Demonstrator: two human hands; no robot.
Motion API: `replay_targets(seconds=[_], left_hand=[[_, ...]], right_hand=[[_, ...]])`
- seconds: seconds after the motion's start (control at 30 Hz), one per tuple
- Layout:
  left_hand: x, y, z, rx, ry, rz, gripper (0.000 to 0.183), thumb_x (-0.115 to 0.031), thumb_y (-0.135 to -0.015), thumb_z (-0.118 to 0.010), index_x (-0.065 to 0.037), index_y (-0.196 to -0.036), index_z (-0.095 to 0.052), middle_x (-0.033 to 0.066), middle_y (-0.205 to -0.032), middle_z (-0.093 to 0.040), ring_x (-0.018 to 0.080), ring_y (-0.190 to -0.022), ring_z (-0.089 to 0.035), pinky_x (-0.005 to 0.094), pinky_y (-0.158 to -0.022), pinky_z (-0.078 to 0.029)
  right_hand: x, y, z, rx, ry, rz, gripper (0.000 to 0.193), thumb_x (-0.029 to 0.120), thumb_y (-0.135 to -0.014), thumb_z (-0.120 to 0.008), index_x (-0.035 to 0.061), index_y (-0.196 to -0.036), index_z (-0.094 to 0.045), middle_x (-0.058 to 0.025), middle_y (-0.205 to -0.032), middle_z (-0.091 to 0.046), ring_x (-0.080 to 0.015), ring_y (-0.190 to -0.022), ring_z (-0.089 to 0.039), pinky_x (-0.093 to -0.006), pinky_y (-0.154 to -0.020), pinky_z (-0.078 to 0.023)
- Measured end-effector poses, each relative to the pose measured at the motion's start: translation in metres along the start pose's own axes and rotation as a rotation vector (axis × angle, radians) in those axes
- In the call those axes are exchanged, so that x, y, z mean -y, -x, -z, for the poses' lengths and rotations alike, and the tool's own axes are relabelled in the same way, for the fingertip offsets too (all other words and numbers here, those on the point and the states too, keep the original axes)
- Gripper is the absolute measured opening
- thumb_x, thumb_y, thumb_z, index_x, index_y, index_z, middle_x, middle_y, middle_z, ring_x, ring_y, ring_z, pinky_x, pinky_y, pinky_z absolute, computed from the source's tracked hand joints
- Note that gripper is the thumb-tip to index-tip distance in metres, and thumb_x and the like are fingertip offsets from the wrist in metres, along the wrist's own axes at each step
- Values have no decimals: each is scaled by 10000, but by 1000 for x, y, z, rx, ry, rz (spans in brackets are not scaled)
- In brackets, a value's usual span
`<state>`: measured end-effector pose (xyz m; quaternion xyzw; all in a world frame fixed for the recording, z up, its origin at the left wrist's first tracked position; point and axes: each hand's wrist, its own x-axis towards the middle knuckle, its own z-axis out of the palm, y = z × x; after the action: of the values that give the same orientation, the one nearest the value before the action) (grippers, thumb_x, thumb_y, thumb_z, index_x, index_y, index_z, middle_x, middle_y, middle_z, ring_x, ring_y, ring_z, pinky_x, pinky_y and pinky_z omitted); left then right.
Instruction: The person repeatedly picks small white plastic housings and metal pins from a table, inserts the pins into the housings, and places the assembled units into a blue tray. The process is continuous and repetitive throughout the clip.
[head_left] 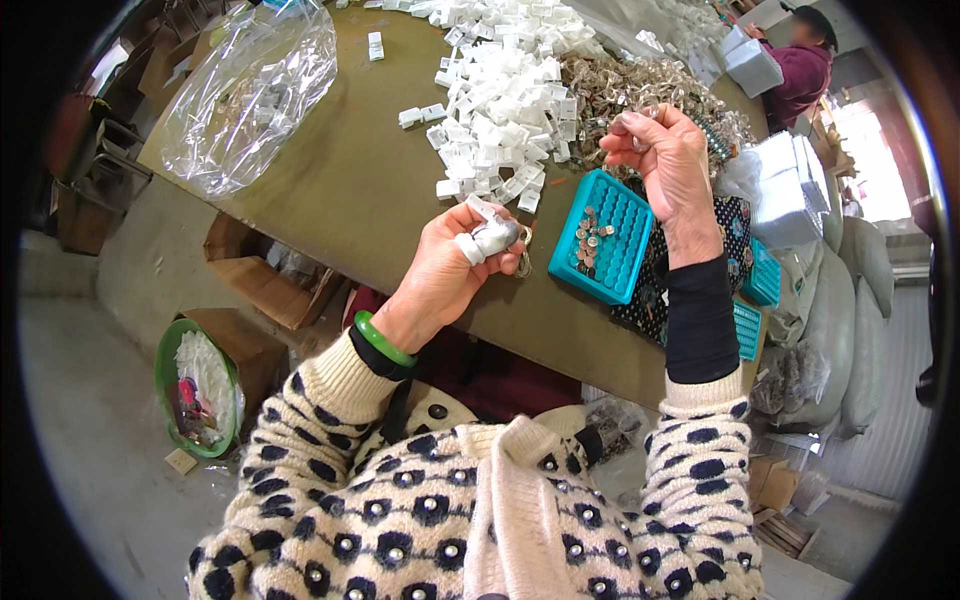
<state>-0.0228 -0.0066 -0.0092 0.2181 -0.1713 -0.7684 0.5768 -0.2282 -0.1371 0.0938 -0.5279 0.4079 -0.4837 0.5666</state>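
Observation:
My left hand (428, 262) is closed over the table's near edge, white coverings on its thumb and a finger. A small looped metallic piece (524, 256) shows at its fingertips; its exact kind is unclear. Higher and to the right, my right hand (668, 160) has its fingers pinched together in front of a heap of small brownish-silver parts (615, 88). Whatever lies in that pinch is too small to name. Between and below the hands sits a teal tray (632, 215) with rows of round hollows. Several small round silvery pieces (588, 240) lie loose in it.
White plastic cases (500, 100) are heaped on the table (370, 130). A clear plastic bag (255, 105) lies at the left. Dark patterned cloth (640, 310) and more teal trays (764, 275) are at the right. A green basin (180, 430) stands on the floor. Another person (800, 65) works at far right.

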Motion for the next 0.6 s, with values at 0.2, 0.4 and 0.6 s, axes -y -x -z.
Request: replay_targets(seconds=[0.2,0.4,0.6], left_hand=[[-13,15,-18,7,-3,-50,176,-100,-895,-674,-17,-1025,-589,158,-1062,-646,212,-891,-670,294,-696,-557],[-21,25,-35,-26,-26,-75,162,-57,-866,-702,-30,-975,-585,162,-1055,-660,226,-849,-697,296,-657,-585],[-15,34,-36,-25,-219,-126,186,-103,-873,-695,-11,-999,-595,151,-960,-676,195,-775,-678,282,-621,-561]], right_hand=[[-3,57,-30,-17,-150,-42,69,-15,-870,-601,0,-905,-544,-162,-831,-664,-283,-700,-700,-369,-608,-597],[-22,112,-59,-25,16,151,76,-51,-921,-538,-16,-986,-518,-108,-894,-644,-180,-762,-683,-285,-728,-573],[-38,138,-63,36,128,246,123,-73,-901,-555,24,-968,-518,-62,-935,-610,-80,-742,-586,-202,-685,-479]])
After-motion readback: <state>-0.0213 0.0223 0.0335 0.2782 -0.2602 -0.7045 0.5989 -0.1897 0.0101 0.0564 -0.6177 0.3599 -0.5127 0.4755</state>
